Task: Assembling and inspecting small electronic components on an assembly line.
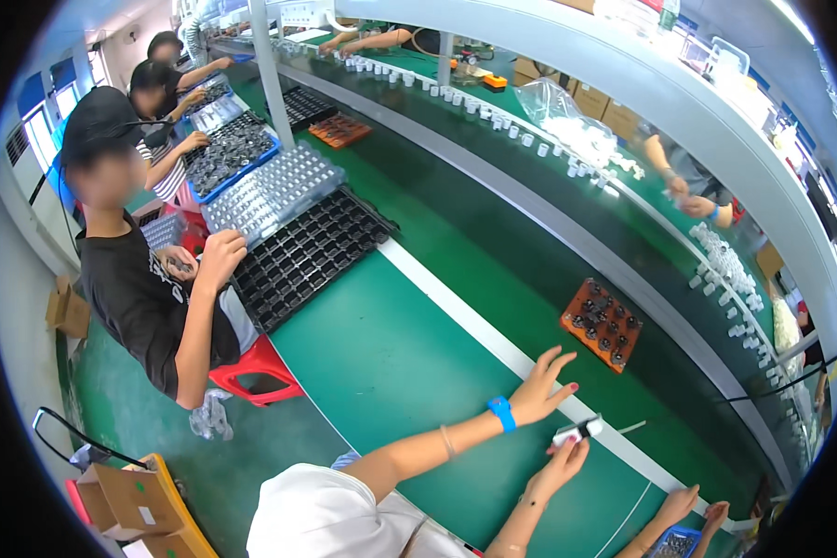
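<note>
My left hand [541, 391], with a blue band at its wrist, reaches over the white rail at the table's edge. Its fingers are spread, with nothing visible in them. Beyond its fingertips, on the green belt, sits an orange tray [581, 299] carrying several small black parts. My right hand [560, 465] is closed on a small white-and-black part [578, 431], held over the table near the rail. A thin pale strip [633, 428] shows just beyond that part; whether the two are joined I cannot tell.
Left along the green table [372, 344] lie a black grid tray [312, 251] and a clear tray of parts [279, 191], beside a seated co-worker [149, 298]. Another person's hands [679, 505] work at lower right near a blue bin [676, 542]. White cups [527, 140] line the far side.
</note>
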A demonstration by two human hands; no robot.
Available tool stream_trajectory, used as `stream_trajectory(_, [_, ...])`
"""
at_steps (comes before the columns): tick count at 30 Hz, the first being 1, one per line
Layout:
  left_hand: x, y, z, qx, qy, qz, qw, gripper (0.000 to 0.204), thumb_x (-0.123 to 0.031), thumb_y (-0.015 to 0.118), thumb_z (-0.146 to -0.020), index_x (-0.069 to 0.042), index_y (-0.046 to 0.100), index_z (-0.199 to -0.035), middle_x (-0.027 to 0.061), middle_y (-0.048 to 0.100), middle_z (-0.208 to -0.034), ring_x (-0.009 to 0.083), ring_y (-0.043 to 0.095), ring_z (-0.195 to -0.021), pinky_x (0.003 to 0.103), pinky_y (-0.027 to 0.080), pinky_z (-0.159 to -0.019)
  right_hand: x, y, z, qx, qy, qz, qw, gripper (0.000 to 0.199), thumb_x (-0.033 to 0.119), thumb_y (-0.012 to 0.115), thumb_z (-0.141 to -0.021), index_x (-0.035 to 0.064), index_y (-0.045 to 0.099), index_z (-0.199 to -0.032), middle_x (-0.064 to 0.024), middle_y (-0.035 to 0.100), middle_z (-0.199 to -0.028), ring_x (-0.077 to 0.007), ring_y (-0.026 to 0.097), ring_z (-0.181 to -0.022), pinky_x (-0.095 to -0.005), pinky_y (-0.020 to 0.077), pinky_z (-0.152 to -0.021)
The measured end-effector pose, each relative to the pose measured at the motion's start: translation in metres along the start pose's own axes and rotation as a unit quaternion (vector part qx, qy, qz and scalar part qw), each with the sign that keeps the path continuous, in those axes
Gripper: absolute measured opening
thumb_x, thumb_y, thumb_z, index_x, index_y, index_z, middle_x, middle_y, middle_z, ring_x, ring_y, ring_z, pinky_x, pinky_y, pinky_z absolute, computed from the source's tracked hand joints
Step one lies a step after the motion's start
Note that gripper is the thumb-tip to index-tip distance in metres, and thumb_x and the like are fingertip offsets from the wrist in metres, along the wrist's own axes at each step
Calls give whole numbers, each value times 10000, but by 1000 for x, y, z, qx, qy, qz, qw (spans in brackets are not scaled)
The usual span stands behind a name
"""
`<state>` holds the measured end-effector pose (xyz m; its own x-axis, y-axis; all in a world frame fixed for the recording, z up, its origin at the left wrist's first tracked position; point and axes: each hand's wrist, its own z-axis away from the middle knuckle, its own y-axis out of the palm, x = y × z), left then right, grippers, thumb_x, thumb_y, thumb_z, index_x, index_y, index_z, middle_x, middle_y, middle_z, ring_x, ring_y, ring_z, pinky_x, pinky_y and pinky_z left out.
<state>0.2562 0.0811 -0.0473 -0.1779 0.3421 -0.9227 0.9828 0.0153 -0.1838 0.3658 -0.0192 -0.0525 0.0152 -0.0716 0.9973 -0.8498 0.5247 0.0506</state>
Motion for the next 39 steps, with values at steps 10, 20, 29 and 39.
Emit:
stream_trajectory(10, [-35, -9, 93, 51, 138, -24, 989, 597, -239, 610, -863, -75, 370, -1385, 232, 233, -1444, 427, 218, -1356, 527, 245, -1091, -30, 57, -41, 29, -32, 13, 999, 306, 175, 523, -962, -2, 464, -1205, -45, 570, -917, -81, 504, -716, -206, 393, -575])
stream_trajectory(20, [-54, 11, 170, 195, 122, -23, 973, 478, -232, 566, -891, -121, 436, -1338, 169, 222, -1476, 342, 181, -1397, 565, 128, -1118, -7, 48, -55, -21, 49, -4, 999, 272, 246, 508, -974, 17, 523, -1118, -40, 566, -873, -75, 509, -669, -200, 407, -525])
stream_trajectory(29, [-54, 1, 187, 187, -22, 140, 972, 595, -191, 622, -860, -74, 339, -1370, 167, 309, -1408, 293, 294, -1312, 477, 234, -1061, 1, 45, -56, -20, 122, -123, 985, 254, 268, 515, -970, 37, 521, -1075, -32, 561, -872, -92, 511, -697, -229, 404, -587])
stream_trajectory(39, [-55, 14, 167, 194, -170, 340, 904, 746, -146, 684, -826, -21, 232, -1406, 165, 405, -1331, 239, 419, -1218, 380, 351, -998, 50, 51, -32, 56, 132, -257, 956, 244, 276, 552, -953, 64, 517, -1071, -13, 549, -921, -114, 491, -762, -231, 386, -673])
